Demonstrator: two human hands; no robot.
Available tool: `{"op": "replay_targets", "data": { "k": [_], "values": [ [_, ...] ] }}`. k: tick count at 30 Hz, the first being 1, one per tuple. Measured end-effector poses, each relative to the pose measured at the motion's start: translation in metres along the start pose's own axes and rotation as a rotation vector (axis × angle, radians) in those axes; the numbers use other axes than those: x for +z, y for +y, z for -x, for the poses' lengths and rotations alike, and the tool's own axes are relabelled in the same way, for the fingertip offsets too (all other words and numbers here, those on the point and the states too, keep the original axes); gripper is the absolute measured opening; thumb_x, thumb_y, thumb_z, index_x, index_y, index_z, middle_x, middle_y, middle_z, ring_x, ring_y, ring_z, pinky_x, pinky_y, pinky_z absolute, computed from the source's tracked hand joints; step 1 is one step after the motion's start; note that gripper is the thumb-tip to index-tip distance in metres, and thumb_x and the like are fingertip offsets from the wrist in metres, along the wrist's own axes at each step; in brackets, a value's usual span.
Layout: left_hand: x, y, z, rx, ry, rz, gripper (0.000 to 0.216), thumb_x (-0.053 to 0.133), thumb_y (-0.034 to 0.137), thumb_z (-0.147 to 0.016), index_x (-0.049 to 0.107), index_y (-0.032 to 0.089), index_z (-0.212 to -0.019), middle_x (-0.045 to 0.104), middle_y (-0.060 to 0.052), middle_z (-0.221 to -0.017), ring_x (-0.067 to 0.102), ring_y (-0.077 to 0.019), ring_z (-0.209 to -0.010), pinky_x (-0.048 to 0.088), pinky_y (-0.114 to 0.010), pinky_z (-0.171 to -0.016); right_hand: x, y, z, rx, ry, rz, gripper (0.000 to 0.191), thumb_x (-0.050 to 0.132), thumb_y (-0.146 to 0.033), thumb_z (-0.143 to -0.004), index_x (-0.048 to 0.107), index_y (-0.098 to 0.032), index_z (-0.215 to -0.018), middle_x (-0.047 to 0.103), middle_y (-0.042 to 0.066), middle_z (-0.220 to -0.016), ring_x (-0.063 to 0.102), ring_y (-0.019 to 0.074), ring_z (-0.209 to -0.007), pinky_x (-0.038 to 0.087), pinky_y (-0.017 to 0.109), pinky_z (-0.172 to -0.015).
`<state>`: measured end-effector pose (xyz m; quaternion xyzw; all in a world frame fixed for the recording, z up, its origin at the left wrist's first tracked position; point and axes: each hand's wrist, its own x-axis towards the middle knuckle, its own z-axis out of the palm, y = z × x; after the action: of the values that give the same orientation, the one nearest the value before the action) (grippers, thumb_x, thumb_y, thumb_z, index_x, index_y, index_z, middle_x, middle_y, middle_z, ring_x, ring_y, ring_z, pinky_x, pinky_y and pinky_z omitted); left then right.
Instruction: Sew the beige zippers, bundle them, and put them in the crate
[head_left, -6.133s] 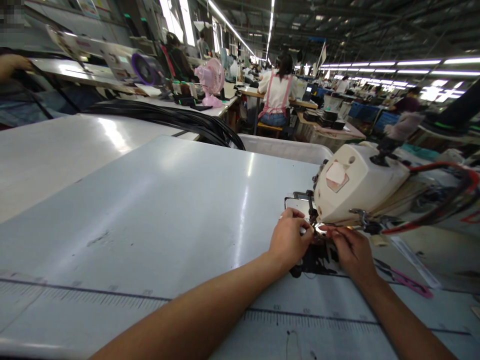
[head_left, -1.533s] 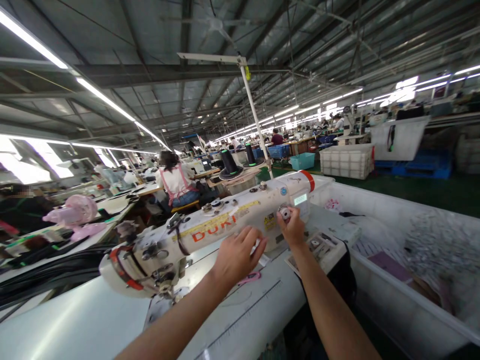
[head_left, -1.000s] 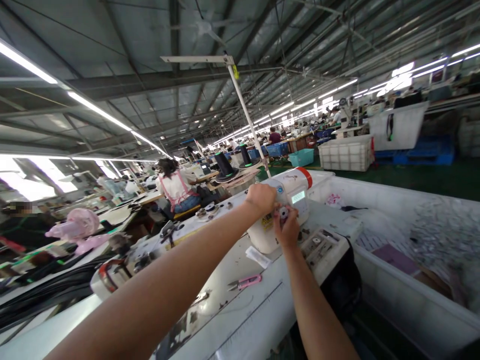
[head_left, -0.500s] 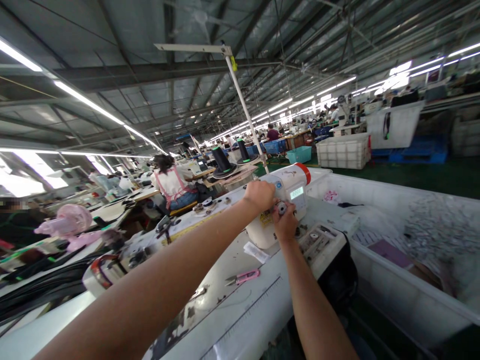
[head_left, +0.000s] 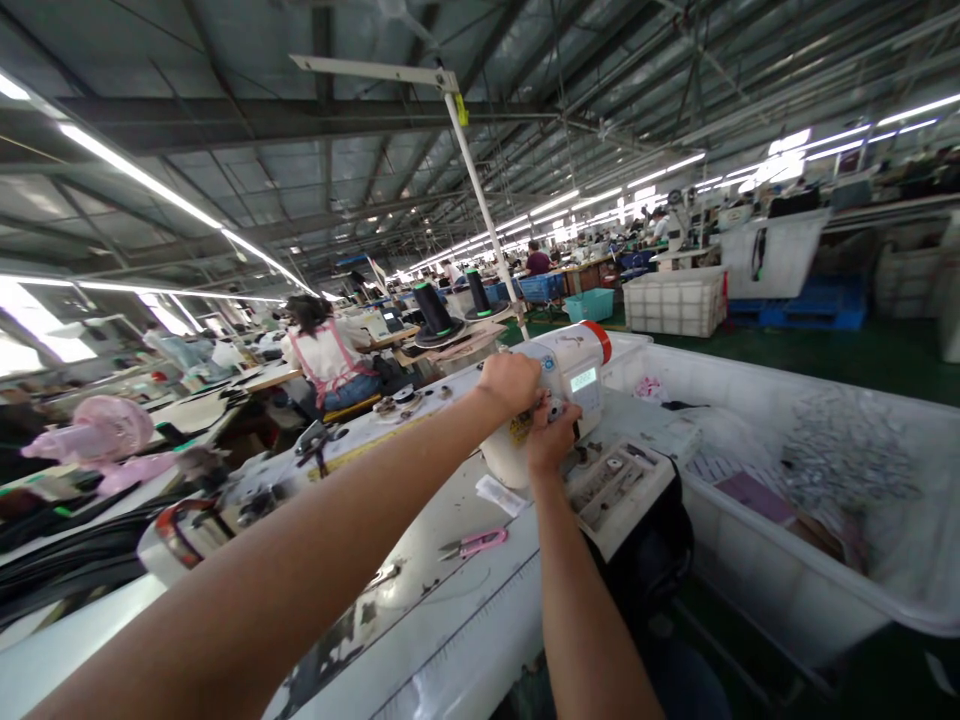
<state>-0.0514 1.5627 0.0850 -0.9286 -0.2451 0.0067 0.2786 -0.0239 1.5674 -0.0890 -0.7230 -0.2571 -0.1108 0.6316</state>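
Note:
A white sewing machine (head_left: 581, 350) with a lit display and a red-orange end stands on the worktable in front of me. My left hand (head_left: 511, 384) is closed in a fist against the upper front of its body; the fingers face away, so what they grip is hidden. Just below and to the right, my right hand (head_left: 551, 438) pinches a small round metal bobbin (head_left: 555, 408) close to the machine, beneath the display. Pink-handled thread snips (head_left: 476, 543) lie on the table nearer to me. A folded white slip (head_left: 501, 495) rests by the machine's base.
To the right stands a large white bin (head_left: 795, 560) holding small scraps. A parts tray (head_left: 622, 490) sits at the table's right edge. Black thread cones (head_left: 435, 315) and a thread stand pole (head_left: 484, 200) rise behind. A seated co-worker (head_left: 326, 350) is at the left.
The view has shifted slightly, so everything sits a little further left. My right hand has turned and drawn closer to my left, with the bobbin still in its fingers.

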Motion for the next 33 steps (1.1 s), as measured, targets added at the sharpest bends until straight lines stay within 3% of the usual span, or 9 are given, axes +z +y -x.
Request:
{"op": "replay_targets", "data": {
  "k": [4, 9, 12, 19, 27, 33],
  "values": [
    [-0.002, 0.000, 0.002, 0.003, -0.002, 0.004, 0.044, 0.050, 0.049, -0.083, 0.066, 0.013, -0.102, 0.068, -0.016, -0.097, 0.063, -0.0305, -0.093, 0.049, -0.036, -0.074, -0.021, 0.006, -0.002, 0.030, 0.009, 0.011, 0.050, 0.035, -0.054, -0.091, 0.039, -0.011, -0.116, 0.066, 0.011, -0.081, 0.063, 0.0236, -0.067, 0.038, 0.028, -0.052],
    [-0.002, 0.000, 0.001, -0.003, -0.002, 0.000, 0.044, 0.049, 0.051, -0.083, 0.066, 0.014, -0.100, 0.068, -0.015, -0.097, 0.063, -0.0290, -0.093, 0.049, -0.035, -0.075, -0.031, 0.027, -0.018, -0.254, -0.097, 0.104, 0.047, 0.041, -0.048, -0.089, 0.041, -0.010, -0.118, 0.066, 0.011, -0.089, 0.063, 0.0211, -0.066, 0.038, 0.027, -0.054],
    [-0.001, 0.000, 0.000, 0.007, 0.005, 0.001, 0.044, 0.051, 0.051, -0.082, 0.066, 0.014, -0.099, 0.068, -0.016, -0.097, 0.064, -0.0296, -0.092, 0.049, -0.035, -0.074, -0.023, 0.034, -0.026, -0.302, -0.117, 0.141, 0.041, 0.044, -0.044, -0.087, 0.047, -0.010, -0.110, 0.066, 0.012, -0.089, 0.062, 0.0209, -0.064, 0.039, 0.027, -0.055],
    [-0.003, 0.002, 0.001, -0.020, -0.043, 0.008, 0.045, 0.049, 0.052, -0.083, 0.065, 0.015, -0.104, 0.067, -0.015, -0.102, 0.061, -0.0291, -0.098, 0.047, -0.035, -0.079, -0.011, 0.029, -0.026, -0.185, -0.096, 0.132, 0.034, 0.049, -0.039, -0.084, 0.045, -0.011, -0.103, 0.065, 0.012, -0.081, 0.062, 0.0215, -0.064, 0.040, 0.027, -0.056],
    [-0.006, 0.001, 0.005, -0.046, -0.047, 0.046, 0.043, 0.053, 0.049, -0.082, 0.065, 0.015, -0.106, 0.066, -0.015, -0.105, 0.059, -0.0283, -0.102, 0.045, -0.034, -0.084, -0.005, 0.010, -0.014, 0.010, 0.006, 0.064, 0.029, 0.040, -0.039, -0.089, 0.041, -0.014, -0.104, 0.064, 0.011, -0.079, 0.062, 0.0231, -0.068, 0.041, 0.029, -0.056],
    [-0.001, -0.001, 0.005, -0.044, -0.042, 0.075, 0.044, 0.052, 0.048, -0.082, 0.064, 0.015, -0.107, 0.065, -0.016, -0.108, 0.058, -0.0295, -0.104, 0.044, -0.036, -0.088, -0.004, 0.006, -0.012, 0.071, 0.003, 0.008, 0.033, 0.036, -0.042, -0.090, 0.040, -0.014, -0.107, 0.065, 0.014, -0.085, 0.063, 0.0250, -0.074, 0.042, 0.031, -0.059]
  ]
}}
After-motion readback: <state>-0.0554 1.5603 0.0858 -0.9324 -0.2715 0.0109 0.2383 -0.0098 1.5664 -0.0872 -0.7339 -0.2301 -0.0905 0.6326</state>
